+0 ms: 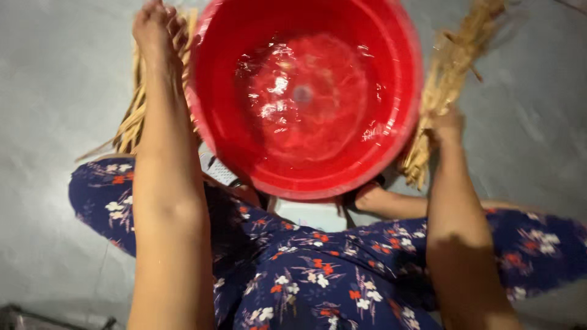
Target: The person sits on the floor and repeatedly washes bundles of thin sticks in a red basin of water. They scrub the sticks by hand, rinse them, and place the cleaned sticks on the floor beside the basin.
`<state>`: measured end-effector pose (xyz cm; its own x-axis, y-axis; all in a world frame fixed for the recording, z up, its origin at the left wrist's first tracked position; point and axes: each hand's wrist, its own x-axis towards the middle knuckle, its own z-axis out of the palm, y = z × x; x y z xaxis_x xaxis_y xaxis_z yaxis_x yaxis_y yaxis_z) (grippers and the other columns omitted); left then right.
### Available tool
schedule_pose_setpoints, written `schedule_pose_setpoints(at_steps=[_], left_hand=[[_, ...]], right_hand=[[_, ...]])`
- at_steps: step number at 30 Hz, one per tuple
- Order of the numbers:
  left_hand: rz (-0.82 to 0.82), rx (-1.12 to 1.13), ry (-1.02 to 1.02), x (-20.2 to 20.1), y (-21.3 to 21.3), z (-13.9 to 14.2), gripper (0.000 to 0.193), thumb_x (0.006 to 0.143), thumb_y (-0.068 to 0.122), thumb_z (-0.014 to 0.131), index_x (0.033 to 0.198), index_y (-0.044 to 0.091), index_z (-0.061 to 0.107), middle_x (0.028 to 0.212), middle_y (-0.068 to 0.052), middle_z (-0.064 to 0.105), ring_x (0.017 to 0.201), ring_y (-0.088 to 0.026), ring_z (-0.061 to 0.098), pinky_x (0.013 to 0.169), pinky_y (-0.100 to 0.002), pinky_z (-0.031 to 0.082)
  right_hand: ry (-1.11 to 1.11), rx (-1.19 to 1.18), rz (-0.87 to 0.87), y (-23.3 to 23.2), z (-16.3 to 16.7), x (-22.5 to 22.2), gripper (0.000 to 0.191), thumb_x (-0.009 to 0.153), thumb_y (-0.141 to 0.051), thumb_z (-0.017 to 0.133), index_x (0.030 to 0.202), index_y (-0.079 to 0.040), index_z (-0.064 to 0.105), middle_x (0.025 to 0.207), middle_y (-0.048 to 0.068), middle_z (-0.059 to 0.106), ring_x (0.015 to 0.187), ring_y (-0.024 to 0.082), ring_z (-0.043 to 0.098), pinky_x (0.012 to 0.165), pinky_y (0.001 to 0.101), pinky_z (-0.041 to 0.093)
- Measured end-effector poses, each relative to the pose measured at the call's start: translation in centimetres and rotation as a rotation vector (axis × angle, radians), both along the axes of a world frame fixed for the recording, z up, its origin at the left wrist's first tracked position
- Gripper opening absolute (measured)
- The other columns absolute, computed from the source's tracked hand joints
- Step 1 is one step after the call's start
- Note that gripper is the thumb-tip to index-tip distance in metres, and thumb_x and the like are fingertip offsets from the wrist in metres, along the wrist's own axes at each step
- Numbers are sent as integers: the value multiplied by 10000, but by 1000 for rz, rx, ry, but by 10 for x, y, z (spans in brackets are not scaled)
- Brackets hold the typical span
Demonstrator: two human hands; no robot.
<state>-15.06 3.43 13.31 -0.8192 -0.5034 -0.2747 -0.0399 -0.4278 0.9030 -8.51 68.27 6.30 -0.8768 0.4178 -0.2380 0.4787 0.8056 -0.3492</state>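
We see a grey floor [55, 91] filling the frame's edges. Across the bottom lies dark blue cloth with white and red flowers [318, 269], covering the person's legs. In the upper middle sits a red bucket [306, 98], round and open, with a shallow pool of water [302, 95] glinting at its bottom. On either side of it lie bundles of dry straw [449, 67]: one at the upper right, another at the upper left [131, 122], partly behind the arm. Our left hand [156, 27], at the upper left, rests on the straw beside the bucket's rim; we cannot tell whether its fingers close on anything. Our right hand [445, 125], right of centre, is closed around the right-hand straw bundle just beside the bucket.
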Motion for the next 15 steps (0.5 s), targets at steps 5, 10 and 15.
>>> schedule_pose_setpoints(at_steps=[5,10,15], left_hand=[[187,-394,-127,27,-77,-16,209,918,149,674,1124,118,654,936,-52,721,772,-183,717,598,-360,526],[60,-1091,-779,91,-99,-66,304,869,253,783,1100,70,710,1083,-177,734,1029,-336,693,933,-422,542],[-503,-907,-921,123,-64,-87,922,621,406,940,1350,13,534,1333,-261,643,1220,-402,657,1017,-512,544]], right_hand=[[474,-680,24,-16,36,-41,289,999,-34,628,1276,-66,704,1170,93,702,1000,178,644,827,327,513],[503,-763,257,-81,116,-28,267,1059,28,627,1316,-25,672,1270,51,702,1174,149,655,1057,283,519],[372,-683,361,-150,159,0,298,1038,-3,651,1330,-61,682,1283,40,678,1183,149,630,1055,283,510]])
